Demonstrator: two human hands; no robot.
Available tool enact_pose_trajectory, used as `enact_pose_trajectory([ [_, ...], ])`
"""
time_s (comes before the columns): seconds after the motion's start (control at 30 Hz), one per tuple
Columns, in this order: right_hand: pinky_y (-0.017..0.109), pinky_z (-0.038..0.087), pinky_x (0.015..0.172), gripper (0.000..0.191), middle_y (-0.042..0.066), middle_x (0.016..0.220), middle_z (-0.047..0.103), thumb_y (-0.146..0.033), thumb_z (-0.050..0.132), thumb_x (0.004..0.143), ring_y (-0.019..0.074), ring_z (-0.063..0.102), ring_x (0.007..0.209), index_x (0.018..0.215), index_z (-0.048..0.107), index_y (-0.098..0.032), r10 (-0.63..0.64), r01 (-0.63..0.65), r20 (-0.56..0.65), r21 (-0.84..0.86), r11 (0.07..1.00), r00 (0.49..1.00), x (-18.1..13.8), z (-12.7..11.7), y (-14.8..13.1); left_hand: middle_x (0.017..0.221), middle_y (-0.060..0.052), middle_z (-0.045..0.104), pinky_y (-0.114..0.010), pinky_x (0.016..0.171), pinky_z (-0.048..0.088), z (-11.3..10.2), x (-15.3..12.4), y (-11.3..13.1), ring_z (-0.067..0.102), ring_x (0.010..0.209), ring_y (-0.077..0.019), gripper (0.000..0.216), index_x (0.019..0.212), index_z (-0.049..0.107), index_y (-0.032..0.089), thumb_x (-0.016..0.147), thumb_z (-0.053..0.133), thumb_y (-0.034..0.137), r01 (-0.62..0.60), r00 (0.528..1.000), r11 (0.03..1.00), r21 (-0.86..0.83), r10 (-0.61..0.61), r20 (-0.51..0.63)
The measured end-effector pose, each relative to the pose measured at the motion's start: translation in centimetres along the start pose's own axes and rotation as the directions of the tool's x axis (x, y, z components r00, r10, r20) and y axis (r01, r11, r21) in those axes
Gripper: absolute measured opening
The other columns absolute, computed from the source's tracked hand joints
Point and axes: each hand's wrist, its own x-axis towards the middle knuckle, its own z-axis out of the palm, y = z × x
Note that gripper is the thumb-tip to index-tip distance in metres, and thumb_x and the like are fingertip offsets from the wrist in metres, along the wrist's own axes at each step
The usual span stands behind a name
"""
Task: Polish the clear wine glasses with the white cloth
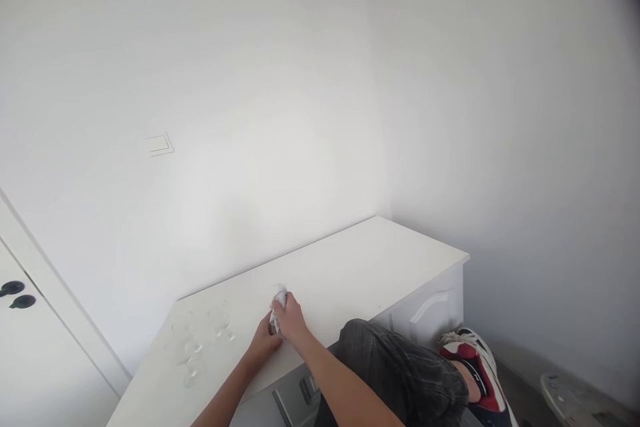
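Above the white cabinet top [350, 273], my two hands meet around a small clear glass [279, 285], mostly covered; only a faint rim shows. My left hand [265, 343] is closed around its lower part. A crumpled white cloth [276, 303] is wrapped against the glass, and my right hand [293, 320] is closed on it. Whether the cloth is fabric or paper I cannot tell. To the left stand several clear stemmed glasses, among them one glass [220, 320] nearer the wall and another glass [191, 368] nearer the front.
White walls meet in a corner behind the cabinet, with a light switch [159, 144] on the left one. A white door with a black handle [13, 288] is at far left. My bent knee [370, 353] and a sneaker [483, 373] are by the cabinet front. A round stool-like top [575, 393] sits lower right.
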Motion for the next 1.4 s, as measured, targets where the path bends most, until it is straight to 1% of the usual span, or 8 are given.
enact_pose_trajectory([
  [0.1,0.034,0.048,0.082,0.024,0.009,0.097,0.067,-0.037,0.057,0.086,0.0208,0.064,0.09,0.098,0.062,-0.016,0.023,-0.04,0.071,0.248,0.968,0.997,0.3,-0.5,-0.6,0.059,0.005,0.055,-0.024,0.046,0.035,0.0,0.0,-0.3,0.044,0.047,-0.0104,0.037,0.096,0.062,0.016,0.063,0.073,0.029,0.001,1.0,0.999,-0.034,0.0,0.023],
  [0.23,0.03,0.048,0.073,0.025,0.004,0.09,0.065,-0.037,0.063,0.081,0.0147,0.061,0.078,0.098,0.061,-0.018,-0.034,-0.097,0.245,0.504,0.858,0.969,0.0,-1.1,-1.0,0.056,0.007,0.048,-0.023,0.046,0.031,-0.3,-0.3,-0.2,0.041,0.046,-0.009,0.031,0.086,0.06,0.017,0.066,0.073,0.037,-0.003,1.0,0.997,-0.076,0.003,-0.001],
  [0.57,0.032,0.045,0.075,0.034,0.002,0.091,0.062,-0.029,0.068,0.072,0.0189,0.058,0.083,0.099,0.049,-0.022,-0.075,0.07,0.107,0.049,0.996,0.991,0.1,-0.2,0.1,0.089,-0.006,0.071,-0.035,0.07,0.054,-0.2,0.0,-0.8,0.065,0.082,-0.0263,0.049,0.1,0.063,0.017,0.055,0.08,0.023,0.03,0.994,0.998,-0.061,-0.036,-0.108],
  [0.77,0.031,0.046,0.073,0.053,0.002,0.096,0.062,-0.03,0.074,0.064,0.0214,0.06,0.089,0.109,0.046,-0.024,-0.067,0.063,0.276,0.024,0.998,0.959,-0.1,-0.7,0.1,0.069,-0.004,0.067,-0.032,0.06,0.051,-0.4,0.2,-0.7,0.063,0.072,-0.0244,0.038,0.092,0.067,0.014,0.06,0.077,0.033,-0.04,0.999,0.999,-0.021,0.04,-0.025],
  [0.9,0.033,0.046,0.079,0.036,0.004,0.099,0.064,-0.031,0.066,0.074,0.0215,0.061,0.092,0.105,0.053,-0.022,-0.049,0.047,0.144,0.013,0.999,0.988,0.6,-0.3,0.5,0.069,-0.002,0.065,-0.029,0.057,0.048,-0.5,0.3,-1.1,0.061,0.067,-0.0209,0.037,0.093,0.066,0.014,0.06,0.074,0.028,-0.042,0.998,0.999,0.02,0.043,-0.037],
  [1.07,0.031,0.045,0.081,0.017,0.005,0.094,0.068,-0.032,0.053,0.086,0.0199,0.063,0.09,0.094,0.062,-0.021,-0.098,0.101,-0.042,0.085,0.991,0.994,1.7,0.2,1.0,0.061,0.003,0.057,-0.023,0.047,0.039,-0.7,0.6,-1.6,0.048,0.049,-0.0114,0.029,0.093,0.06,0.015,0.067,0.067,0.026,-0.053,0.999,0.995,0.088,0.052,0.009],
  [1.23,0.03,0.046,0.074,0.025,0.005,0.083,0.067,-0.044,0.057,0.086,0.0195,0.062,0.08,0.083,0.062,-0.019,-0.052,0.08,-0.131,0.223,0.971,0.99,1.9,0.3,1.1,0.059,0.006,0.052,-0.023,0.042,0.034,-0.4,0.5,-1.2,0.04,0.043,-0.0083,0.03,0.092,0.057,0.016,0.074,0.067,0.037,-0.082,0.996,0.994,0.077,0.078,0.048],
  [1.4,0.029,0.049,0.073,0.051,0.007,0.097,0.067,-0.067,0.054,0.084,0.02,0.064,0.088,0.105,0.062,-0.02,0.079,-0.128,0.109,0.587,0.799,0.991,1.1,0.3,0.2,0.059,0.006,0.051,-0.022,0.043,0.032,-0.6,0.5,-1.4,0.041,0.046,-0.0085,0.023,0.083,0.056,0.018,0.066,0.07,0.026,-0.027,1.0,0.995,0.098,0.027,0.007],
])
